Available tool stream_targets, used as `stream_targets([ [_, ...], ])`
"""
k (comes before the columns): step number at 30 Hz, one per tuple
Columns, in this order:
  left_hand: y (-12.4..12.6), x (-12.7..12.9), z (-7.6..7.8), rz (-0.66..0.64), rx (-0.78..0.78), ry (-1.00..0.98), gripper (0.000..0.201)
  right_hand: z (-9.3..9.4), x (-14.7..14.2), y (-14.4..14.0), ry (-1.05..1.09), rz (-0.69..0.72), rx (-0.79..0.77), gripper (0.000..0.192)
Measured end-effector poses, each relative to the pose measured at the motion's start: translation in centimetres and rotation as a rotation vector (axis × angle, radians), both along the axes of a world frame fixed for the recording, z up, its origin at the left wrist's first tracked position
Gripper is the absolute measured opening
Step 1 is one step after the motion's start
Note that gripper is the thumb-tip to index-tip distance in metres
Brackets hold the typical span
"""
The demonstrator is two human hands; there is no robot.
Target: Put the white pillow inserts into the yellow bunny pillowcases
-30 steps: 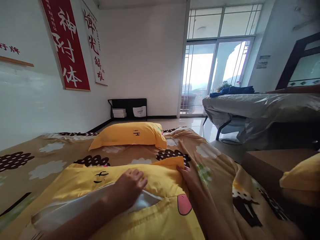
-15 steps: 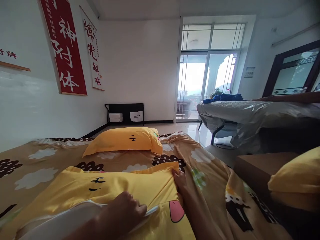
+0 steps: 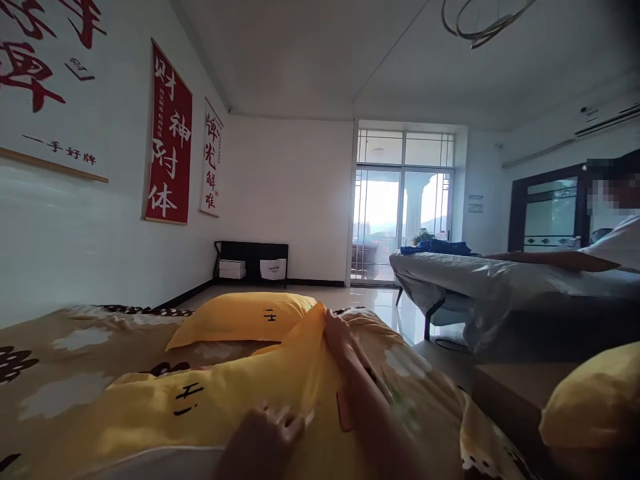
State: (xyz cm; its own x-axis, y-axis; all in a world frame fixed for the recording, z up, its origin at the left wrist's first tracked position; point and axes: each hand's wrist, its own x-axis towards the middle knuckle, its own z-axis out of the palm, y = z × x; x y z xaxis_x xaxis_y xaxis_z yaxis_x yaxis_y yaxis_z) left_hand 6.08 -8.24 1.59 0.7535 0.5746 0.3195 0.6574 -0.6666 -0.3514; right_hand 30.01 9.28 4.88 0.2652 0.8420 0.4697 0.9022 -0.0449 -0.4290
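Observation:
A yellow pillowcase (image 3: 135, 410) printed with "Hi" lies in front of me on a patterned blanket. Part of a white pillow (image 3: 170, 463) shows along its near opening. My right hand (image 3: 341, 333) is closed on the far right corner of the pillowcase and holds it raised to a point. My left hand (image 3: 273, 430), blurred by motion, is closed at the opening's edge, with a bit of white at its fingers. Its exact hold is partly hidden. Just beyond lies an orange-yellow pillow (image 3: 230, 320), also marked "Hi".
The patterned blanket (image 3: 75, 367) spreads under the pillows. At right, another yellow pillow (image 3: 595, 393) rests by a brown box (image 3: 505, 387). A plastic-covered table (image 3: 480, 277) stands behind, with a person's arm (image 3: 550, 259) over it. A low black rack (image 3: 255, 252) stands against the back wall.
My right hand has lifted the pillowcase corner up and to the left. My left hand has stayed by the opening, now lower in view. The camera has tilted up, bringing a person into view at right.

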Motion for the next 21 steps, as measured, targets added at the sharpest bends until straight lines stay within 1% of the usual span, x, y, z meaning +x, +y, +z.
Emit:
stream_targets([
  [1,0.4,-0.9,-0.6,0.016,0.046,-0.034,0.042,0.0,-0.7,-0.3,-0.034,0.006,-0.006,0.037],
  [2,0.8,-2.0,-1.7,0.016,0.081,-0.055,0.05,-0.4,-1.3,-0.9,-0.062,0.015,-0.011,0.037],
  [3,1.3,-3.2,-3.1,0.0,0.095,-0.076,0.055,-1.3,-1.7,-1.8,-0.084,0.021,-0.018,0.04],
  [4,1.8,-4.3,-4.7,-0.026,0.073,-0.081,0.058,-2.6,-2.2,-3.0,-0.103,0.04,-0.017,0.044],
  [5,2.2,-5.3,-6.5,-0.032,0.025,-0.082,0.056,-4.4,-2.6,-4.5,-0.124,0.08,-0.005,0.046],
  [7,2.6,-6.2,-9.6,-0.011,-0.091,-0.08,0.049,-8.6,-3.3,-8.2,-0.193,0.26,0.049,0.045],
  [8,2.5,-6.1,-10.6,-0.001,-0.156,-0.078,0.047,-10.8,-3.6,-10.3,-0.235,0.388,0.078,0.045],
  [9,2.2,-5.7,-11.1,0.0,-0.228,-0.075,0.047,-12.9,-3.8,-12.3,-0.292,0.532,0.089,0.044],
  [10,1.7,-5.1,-11.0,-0.003,-0.303,-0.073,0.049,-14.6,-3.9,-14.3,-0.323,0.602,0.068,0.044],
  [11,1.0,-4.4,-10.3,-0.007,-0.376,-0.075,0.051,-15.9,-3.7,-16.0,-0.344,0.645,0.05,0.045],
  [12,0.2,-4.0,-9.3,-0.017,-0.443,-0.077,0.053,-16.9,-3.3,-17.4,-0.353,0.661,0.036,0.048],
  [14,-1.3,-4.0,-6.8,-0.003,-0.516,-0.119,0.055,-17.7,-2.0,-19.4,-0.327,0.615,0.008,0.05],
  [16,-2.7,-5.4,-4.8,0.047,-0.532,-0.18,0.054,-17.9,-0.1,-20.7,-0.269,0.534,-0.048,0.049],
  [17,-3.2,-6.5,-4.2,0.079,-0.536,-0.206,0.053,-18.1,0.9,-21.3,-0.233,0.487,-0.085,0.049],
  [19,-3.9,-8.9,-4.0,0.159,-0.545,-0.254,0.051,-18.7,3.0,-22.6,-0.161,0.383,-0.154,0.05],
  [21,-4.1,-10.9,-4.7,0.256,-0.547,-0.311,0.049,-19.4,4.8,-24.0,-0.087,0.255,-0.186,0.051],
])
